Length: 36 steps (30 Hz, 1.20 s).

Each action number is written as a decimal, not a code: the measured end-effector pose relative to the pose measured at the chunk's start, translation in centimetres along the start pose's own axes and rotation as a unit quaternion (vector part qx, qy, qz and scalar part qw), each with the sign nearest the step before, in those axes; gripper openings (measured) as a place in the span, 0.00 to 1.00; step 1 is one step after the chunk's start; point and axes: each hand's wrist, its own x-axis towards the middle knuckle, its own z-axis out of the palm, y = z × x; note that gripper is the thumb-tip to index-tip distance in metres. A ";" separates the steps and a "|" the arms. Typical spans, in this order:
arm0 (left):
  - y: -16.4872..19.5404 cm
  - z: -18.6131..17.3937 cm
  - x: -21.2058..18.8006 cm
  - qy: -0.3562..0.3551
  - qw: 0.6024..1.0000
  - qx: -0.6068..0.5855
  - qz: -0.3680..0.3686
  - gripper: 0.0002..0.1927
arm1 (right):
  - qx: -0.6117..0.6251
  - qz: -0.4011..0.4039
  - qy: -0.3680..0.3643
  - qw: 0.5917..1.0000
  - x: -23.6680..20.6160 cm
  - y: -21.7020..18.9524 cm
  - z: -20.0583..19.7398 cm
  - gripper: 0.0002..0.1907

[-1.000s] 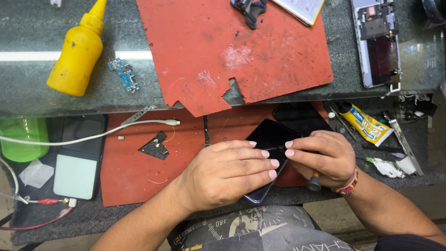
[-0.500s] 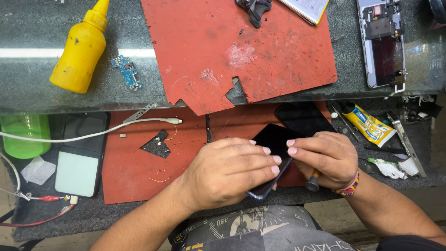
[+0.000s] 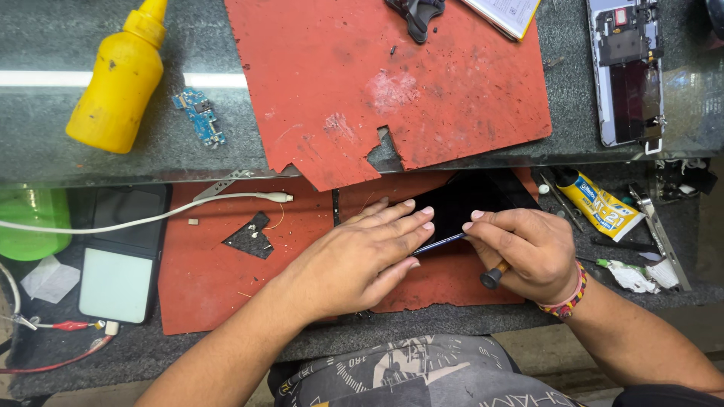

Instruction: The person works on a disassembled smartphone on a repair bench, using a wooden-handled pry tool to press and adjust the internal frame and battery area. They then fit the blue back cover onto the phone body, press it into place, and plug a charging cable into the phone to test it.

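My left hand [image 3: 354, 256] lies flat, fingers [image 3: 411, 226] pressed together on the dark phone [image 3: 471, 203], which rests on the lower red mat [image 3: 211, 279] at the desk's front edge. My right hand [image 3: 528, 252] pinches a thin tool [image 3: 452, 240] against the phone's edge. I judge the tip could slip and gouge the glass or jab my left fingertips, if I push too hard.

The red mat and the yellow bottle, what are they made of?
The red mat under the left hand looks like rubber or silicone: dull, flexible, with torn, scuffed edges. The yellow bottle looks like soft plastic: smooth, slightly shiny, with a moulded nozzle.
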 end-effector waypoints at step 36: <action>-2.5 0.5 0.3 0.127 0.988 -0.015 0.081 0.18 | -0.010 0.041 0.001 0.999 1.1 0.1 -1.1 0.11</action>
